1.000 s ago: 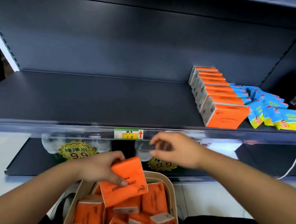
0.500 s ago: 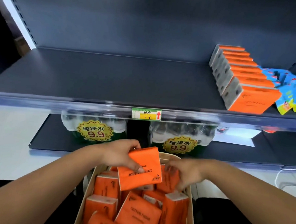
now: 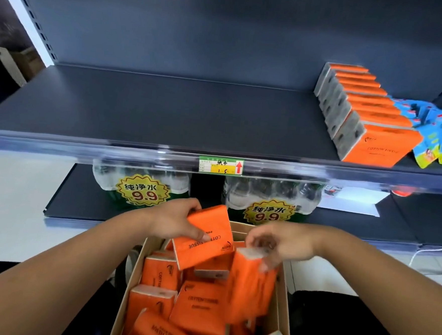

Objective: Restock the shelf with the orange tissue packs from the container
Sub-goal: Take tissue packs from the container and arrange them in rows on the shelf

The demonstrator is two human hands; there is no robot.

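Note:
My left hand (image 3: 174, 221) grips an orange tissue pack (image 3: 210, 241) and holds it above the cardboard container (image 3: 282, 310). My right hand (image 3: 279, 246) pinches the white top end of a second orange pack (image 3: 250, 287), which stands upright and blurred in the container's right side. Several more orange packs (image 3: 178, 311) lie loose in the container. On the dark shelf (image 3: 166, 111) a row of orange packs (image 3: 359, 114) stands at the right.
Blue and yellow packets (image 3: 441, 138) lie on the shelf right of the orange row. A clear rail with a price tag (image 3: 221, 165) edges the shelf. Two shrink-wrapped water bottle bundles (image 3: 140, 188) stand on the lower shelf. A white cable (image 3: 431, 254) runs at right.
My right hand came down from the shelf rail into the container and took hold of a pack, now raised on end. My left hand stayed above the container with its pack.

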